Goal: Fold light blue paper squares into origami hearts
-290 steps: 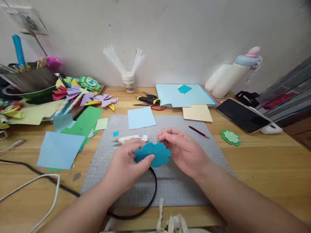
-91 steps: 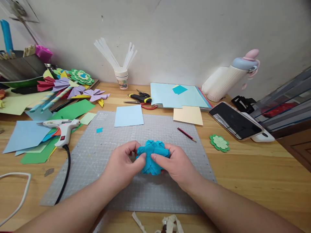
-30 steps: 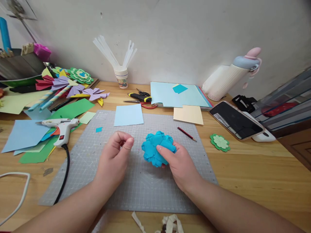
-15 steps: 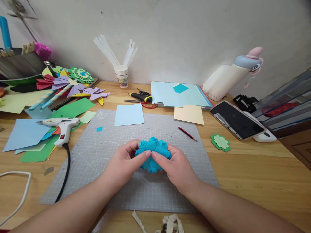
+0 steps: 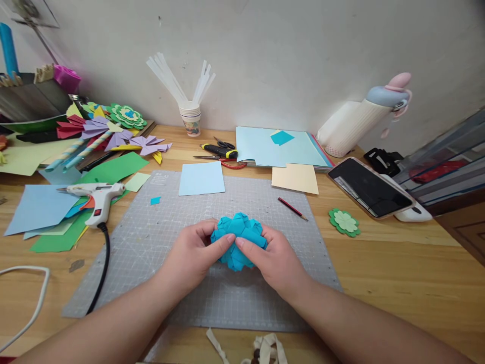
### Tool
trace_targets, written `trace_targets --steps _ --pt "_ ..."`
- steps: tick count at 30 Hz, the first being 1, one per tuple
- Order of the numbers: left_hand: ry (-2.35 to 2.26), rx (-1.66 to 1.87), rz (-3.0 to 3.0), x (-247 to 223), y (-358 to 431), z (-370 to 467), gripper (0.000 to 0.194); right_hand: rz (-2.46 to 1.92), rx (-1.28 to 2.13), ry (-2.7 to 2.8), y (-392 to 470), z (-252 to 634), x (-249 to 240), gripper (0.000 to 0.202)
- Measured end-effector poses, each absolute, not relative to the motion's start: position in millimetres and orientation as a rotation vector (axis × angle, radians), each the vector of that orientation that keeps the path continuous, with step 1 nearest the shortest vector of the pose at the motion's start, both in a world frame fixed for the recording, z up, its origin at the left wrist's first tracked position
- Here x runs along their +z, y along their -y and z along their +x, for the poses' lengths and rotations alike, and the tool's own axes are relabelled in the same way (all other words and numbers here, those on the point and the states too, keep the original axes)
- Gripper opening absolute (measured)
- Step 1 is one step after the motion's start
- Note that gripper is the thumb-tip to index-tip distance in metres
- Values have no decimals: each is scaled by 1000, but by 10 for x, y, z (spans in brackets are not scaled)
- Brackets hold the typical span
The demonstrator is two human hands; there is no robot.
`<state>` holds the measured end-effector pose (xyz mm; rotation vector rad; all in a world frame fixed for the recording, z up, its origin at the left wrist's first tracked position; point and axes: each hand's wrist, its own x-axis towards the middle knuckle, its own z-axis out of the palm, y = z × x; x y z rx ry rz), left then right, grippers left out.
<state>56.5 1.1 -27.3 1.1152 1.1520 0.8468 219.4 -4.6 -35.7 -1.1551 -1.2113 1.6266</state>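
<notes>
A bright blue folded paper flower (image 5: 238, 260) is held between both hands above the grey cutting mat (image 5: 257, 308). My left hand (image 5: 197, 250) grips its left side, thumb pressed on the front near the centre. On the right side, my right hand (image 5: 278, 258) holds it the same way, its thumb almost meeting the left one. The other fingers are mostly hidden behind the flower. Beyond it on the mat lie a light blue paper square (image 5: 201, 178), a small blue scrap (image 5: 155, 200) and a dark red pencil (image 5: 292, 209).
A white glue gun (image 5: 100, 199) with a black cord rests on coloured paper at left. Further back are paper flowers (image 5: 127, 117), a cup of white strips (image 5: 191, 121), a utility knife (image 5: 219, 150) and stacked paper (image 5: 261, 144). A phone (image 5: 371, 187) and bottle (image 5: 366, 119) stand right.
Both hands keep their hold on the blue paper flower. Its lower edge tips very slightly downward; otherwise the scene looks the same.
</notes>
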Motion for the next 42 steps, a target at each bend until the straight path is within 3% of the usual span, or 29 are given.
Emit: trace_targets --steps 16,24,33,39,42 --pt "-1104 853 1034 -256 -10 616 23 -1212 1494 1207 71 2177 -343 24" --pt "-1092 860 1009 -244 -8 613 14 -1235 1475 1220 75 2201 -387 23" --pt "-1237 1192 1017 -306 -14 523 25 -1202 1480 1062 8 2206 -385 18" --pt "-1150 1293 1425 -241 19 471 5 -1210 1400 933 -78 2226 -393 19" --pt "-1080 1209 1418 -205 32 483 9 -1221 1376 914 -104 2230 -407 19"
